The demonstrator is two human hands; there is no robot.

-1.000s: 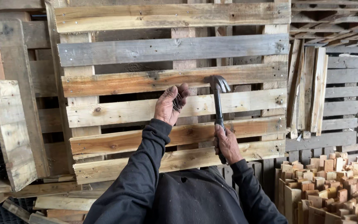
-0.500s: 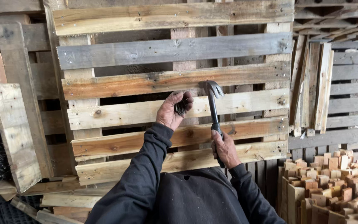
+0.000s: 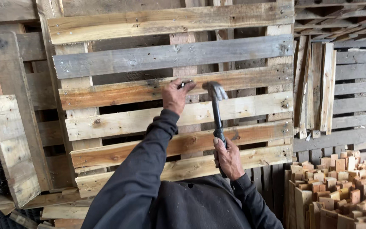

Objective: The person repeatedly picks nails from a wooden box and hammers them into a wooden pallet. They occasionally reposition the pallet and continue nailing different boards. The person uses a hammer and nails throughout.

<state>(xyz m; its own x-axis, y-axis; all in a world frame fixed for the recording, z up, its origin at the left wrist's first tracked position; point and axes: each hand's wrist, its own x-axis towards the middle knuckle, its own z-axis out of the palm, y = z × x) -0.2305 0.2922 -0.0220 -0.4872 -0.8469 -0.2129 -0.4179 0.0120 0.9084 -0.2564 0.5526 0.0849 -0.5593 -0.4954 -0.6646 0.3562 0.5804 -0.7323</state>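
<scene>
Nail [image 3: 186,83] now pinched in your left hand [image 3: 175,96] against third slat [image 3: 149,89] of pallet, moved up one slat. Right hand [image 3: 228,159] clenched on hammer [image 3: 215,106], head lowered beside nail, set to strike.

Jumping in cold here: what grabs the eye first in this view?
The hammer, held upright in the right hand at centre, its head beside the left hand, which pinches nails against a slat. Behind them a big upright pallet fills the frame. Cut wood blocks are piled at lower right.
</scene>
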